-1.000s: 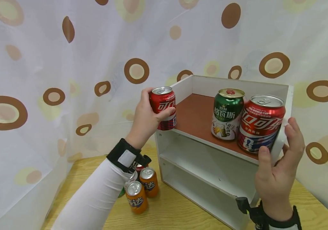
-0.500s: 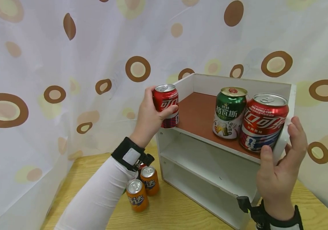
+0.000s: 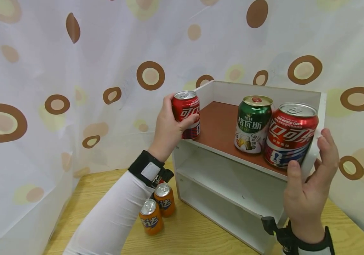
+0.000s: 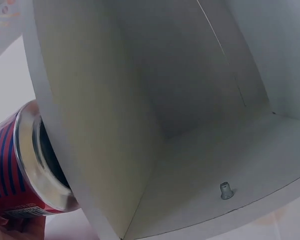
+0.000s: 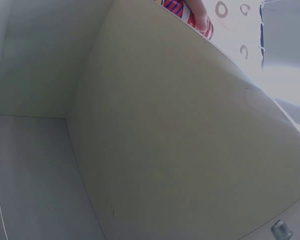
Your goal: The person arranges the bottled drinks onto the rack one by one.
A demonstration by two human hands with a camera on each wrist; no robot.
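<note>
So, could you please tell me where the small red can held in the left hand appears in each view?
Head: small red can, centre, at the shelf's left edge.
Left wrist: lower left, bottom showing.
Right wrist: top edge, partly visible.
Shared landmark: white shelf.

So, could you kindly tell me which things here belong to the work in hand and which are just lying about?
In hand:
- small red can, in the left hand grip
- white shelf unit, right hand at its front corner

Lying about:
- green can
- large red can
- two orange cans
</note>
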